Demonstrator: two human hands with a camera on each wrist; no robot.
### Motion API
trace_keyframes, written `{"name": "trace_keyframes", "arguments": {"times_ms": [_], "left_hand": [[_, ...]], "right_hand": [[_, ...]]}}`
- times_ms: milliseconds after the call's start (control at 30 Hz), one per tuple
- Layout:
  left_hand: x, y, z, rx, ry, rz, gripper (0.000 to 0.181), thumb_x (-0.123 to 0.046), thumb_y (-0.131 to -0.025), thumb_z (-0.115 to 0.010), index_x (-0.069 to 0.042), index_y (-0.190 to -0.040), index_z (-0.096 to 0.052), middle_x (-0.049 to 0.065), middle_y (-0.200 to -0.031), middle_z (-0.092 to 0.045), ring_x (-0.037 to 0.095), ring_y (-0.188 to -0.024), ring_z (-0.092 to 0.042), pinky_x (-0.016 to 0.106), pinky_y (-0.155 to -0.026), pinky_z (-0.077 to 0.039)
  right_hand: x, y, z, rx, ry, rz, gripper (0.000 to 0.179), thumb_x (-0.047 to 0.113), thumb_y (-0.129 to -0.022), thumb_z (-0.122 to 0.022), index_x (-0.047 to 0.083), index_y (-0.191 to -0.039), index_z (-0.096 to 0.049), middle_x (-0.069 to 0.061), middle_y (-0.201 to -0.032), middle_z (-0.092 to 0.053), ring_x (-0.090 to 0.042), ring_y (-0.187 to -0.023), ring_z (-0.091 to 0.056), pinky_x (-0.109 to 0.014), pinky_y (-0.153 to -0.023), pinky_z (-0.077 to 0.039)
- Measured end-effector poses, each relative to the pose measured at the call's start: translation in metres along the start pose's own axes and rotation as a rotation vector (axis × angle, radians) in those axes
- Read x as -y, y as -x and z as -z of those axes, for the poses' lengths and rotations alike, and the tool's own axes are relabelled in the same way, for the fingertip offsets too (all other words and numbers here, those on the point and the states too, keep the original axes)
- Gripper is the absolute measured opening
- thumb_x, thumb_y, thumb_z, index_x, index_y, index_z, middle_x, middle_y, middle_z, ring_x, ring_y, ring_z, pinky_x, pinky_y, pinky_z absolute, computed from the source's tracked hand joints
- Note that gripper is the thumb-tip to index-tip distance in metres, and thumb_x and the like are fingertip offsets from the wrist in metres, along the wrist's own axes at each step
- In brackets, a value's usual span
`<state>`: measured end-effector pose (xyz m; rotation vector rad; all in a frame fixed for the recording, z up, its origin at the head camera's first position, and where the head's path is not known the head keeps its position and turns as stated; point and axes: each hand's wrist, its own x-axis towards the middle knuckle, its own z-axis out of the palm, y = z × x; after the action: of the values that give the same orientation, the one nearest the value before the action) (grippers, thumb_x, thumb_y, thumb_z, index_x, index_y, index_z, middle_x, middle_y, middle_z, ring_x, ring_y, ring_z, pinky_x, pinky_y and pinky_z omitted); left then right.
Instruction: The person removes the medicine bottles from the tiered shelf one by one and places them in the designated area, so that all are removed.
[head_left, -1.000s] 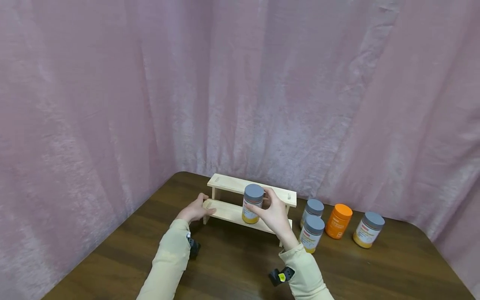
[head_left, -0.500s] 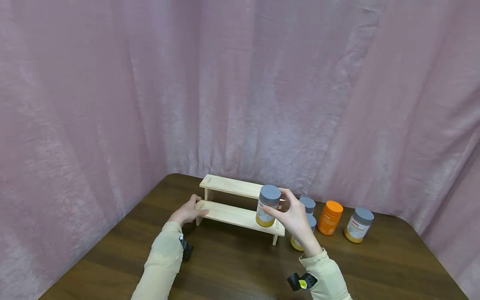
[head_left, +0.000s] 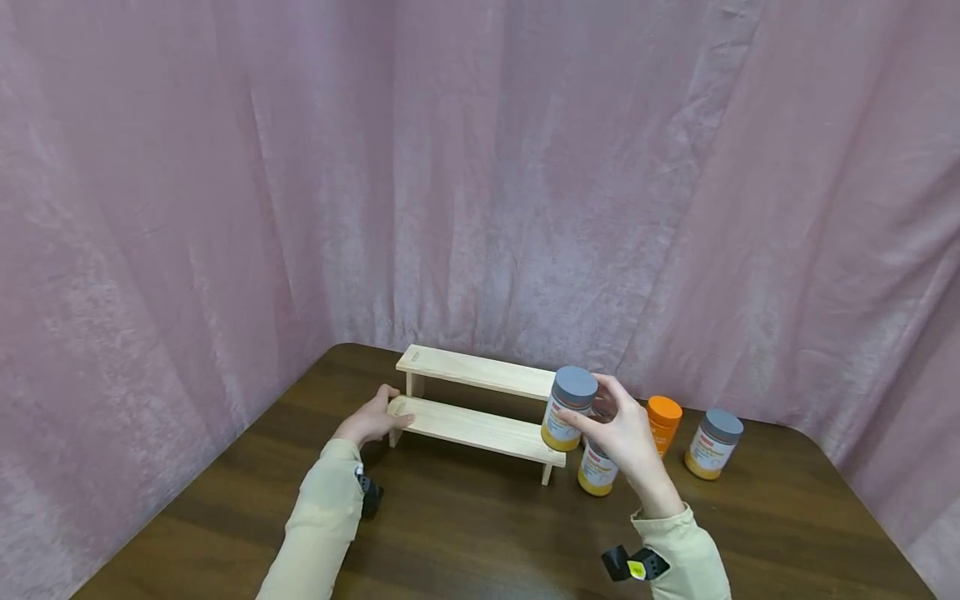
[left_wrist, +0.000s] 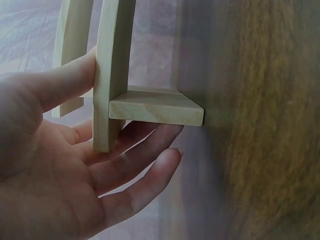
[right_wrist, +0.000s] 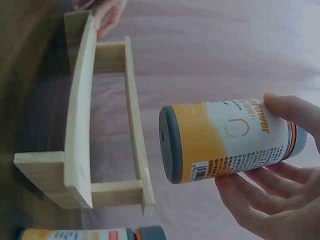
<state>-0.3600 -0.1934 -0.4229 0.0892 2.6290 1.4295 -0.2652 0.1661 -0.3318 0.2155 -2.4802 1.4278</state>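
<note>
My right hand (head_left: pixel 622 429) grips a pill bottle (head_left: pixel 570 408) with a grey lid and a white and yellow label, thumb on one side and fingers on the other. In the head view the bottle overlaps the right ends of a two-tier wooden shelf (head_left: pixel 465 427); the right wrist view shows its dark base (right_wrist: pixel 170 145) apart from the boards. At the shelf's left end my left hand (head_left: pixel 371 418) holds the lower board. In the left wrist view the thumb (left_wrist: pixel 70 82) lies on the board's top, with fingers (left_wrist: pixel 142 155) beneath it and around the leg.
A similar grey-lidded bottle (head_left: pixel 597 471) stands beside the shelf's right end, partly behind my right hand. Farther right are an orange bottle (head_left: pixel 663 421) and another grey-lidded one (head_left: pixel 712 446). A pink curtain (head_left: pixel 480 183) hangs behind the brown table (head_left: pixel 465 533).
My right hand has carried the bottle rightward, from the middle of the shelf to its right end. My left hand keeps its hold on the lower board. The head view has shifted slightly.
</note>
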Motion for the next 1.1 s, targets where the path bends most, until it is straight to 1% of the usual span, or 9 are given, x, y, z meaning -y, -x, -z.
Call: {"name": "trace_keyframes", "arguments": {"times_ms": [100,333,533,700,767,833,933,1000,1100], "left_hand": [[0.0,0.0,0.0,-0.003,-0.009,0.002,0.06,-0.018,-0.094,-0.063,0.002,-0.138,-0.026,0.036,-0.141,-0.035,0.047,-0.124,-0.046,0.057,-0.096,-0.046],[0.003,0.001,0.001,-0.017,-0.048,0.01,0.058,-0.02,-0.094,-0.063,0.001,-0.136,-0.029,0.035,-0.14,-0.039,0.042,-0.118,-0.05,0.051,-0.092,-0.048],[0.003,0.002,0.002,-0.015,-0.055,0.001,0.058,-0.02,-0.094,-0.063,0.002,-0.136,-0.029,0.035,-0.14,-0.038,0.043,-0.118,-0.05,0.051,-0.091,-0.048],[0.003,0.003,0.002,-0.019,-0.056,-0.01,0.057,-0.019,-0.094,-0.063,0.002,-0.134,-0.029,0.036,-0.139,-0.039,0.043,-0.116,-0.05,0.05,-0.09,-0.048],[0.003,0.003,0.003,-0.02,-0.057,-0.015,0.057,-0.019,-0.094,-0.063,0.003,-0.134,-0.029,0.036,-0.139,-0.039,0.043,-0.115,-0.05,0.05,-0.09,-0.048],[0.002,0.003,0.003,-0.017,-0.047,-0.017,0.058,-0.018,-0.094,-0.063,0.003,-0.134,-0.029,0.037,-0.138,-0.039,0.043,-0.116,-0.05,0.052,-0.091,-0.048],[0.002,0.004,0.003,-0.011,-0.03,-0.015,0.058,-0.017,-0.094,-0.063,0.003,-0.134,-0.028,0.037,-0.139,-0.037,0.046,-0.119,-0.048,0.055,-0.094,-0.047],[0.003,0.004,0.003,-0.008,-0.021,-0.011,0.058,-0.017,-0.094,-0.063,0.003,-0.135,-0.027,0.037,-0.14,-0.035,0.048,-0.122,-0.046,0.057,-0.095,-0.046],[0.003,0.005,0.003,-0.007,-0.017,-0.005,0.058,-0.017,-0.094,-0.062,0.003,-0.135,-0.027,0.037,-0.142,-0.034,0.049,-0.125,-0.044,0.058,-0.095,-0.046]], "right_hand": [[-0.002,-0.001,0.006,0.005,-0.006,0.002,0.062,0.033,-0.078,-0.081,0.018,-0.131,-0.053,-0.013,-0.125,-0.065,-0.032,-0.116,-0.063,-0.047,-0.096,-0.05],[-0.007,0.0,0.026,0.021,0.02,0.005,0.063,0.033,-0.08,-0.08,0.017,-0.133,-0.051,-0.011,-0.126,-0.064,-0.027,-0.115,-0.062,-0.035,-0.091,-0.049],[-0.009,0.001,0.048,0.016,0.082,-0.014,0.063,0.038,-0.082,-0.077,0.017,-0.135,-0.05,-0.013,-0.13,-0.062,-0.031,-0.119,-0.059,-0.038,-0.089,-0.048],[-0.012,0.002,0.064,0.006,0.087,-0.029,0.064,0.038,-0.084,-0.074,0.015,-0.138,-0.047,-0.017,-0.134,-0.058,-0.034,-0.122,-0.055,-0.041,-0.089,-0.048],[-0.015,0.002,0.07,-0.006,0.086,-0.028,0.065,0.037,-0.084,-0.075,0.014,-0.138,-0.047,-0.014,-0.132,-0.06,-0.022,-0.117,-0.058,-0.043,-0.091,-0.047],[-0.018,0.002,0.076,-0.015,0.091,-0.019,0.065,0.036,-0.084,-0.075,0.014,-0.139,-0.047,0.0,-0.124,-0.064,-0.007,-0.109,-0.058,-0.035,-0.091,-0.048],[-0.021,0.002,0.084,-0.022,0.108,-0.011,0.065,0.036,-0.084,-0.075,0.014,-0.138,-0.047,0.021,-0.114,-0.062,0.013,-0.098,-0.053,-0.023,-0.087,-0.047],[-0.023,0.003,0.089,-0.022,0.121,-0.013,0.065,0.037,-0.084,-0.075,0.014,-0.138,-0.047,0.029,-0.109,-0.058,0.016,-0.095,-0.053,-0.019,-0.084,-0.046],[-0.028,0.004,0.094,-0.017,0.122,-0.031,0.066,0.039,-0.084,-0.074,0.014,-0.138,-0.047,0.029,-0.11,-0.058,0.016,-0.095,-0.052,-0.028,-0.089,-0.045]]}}
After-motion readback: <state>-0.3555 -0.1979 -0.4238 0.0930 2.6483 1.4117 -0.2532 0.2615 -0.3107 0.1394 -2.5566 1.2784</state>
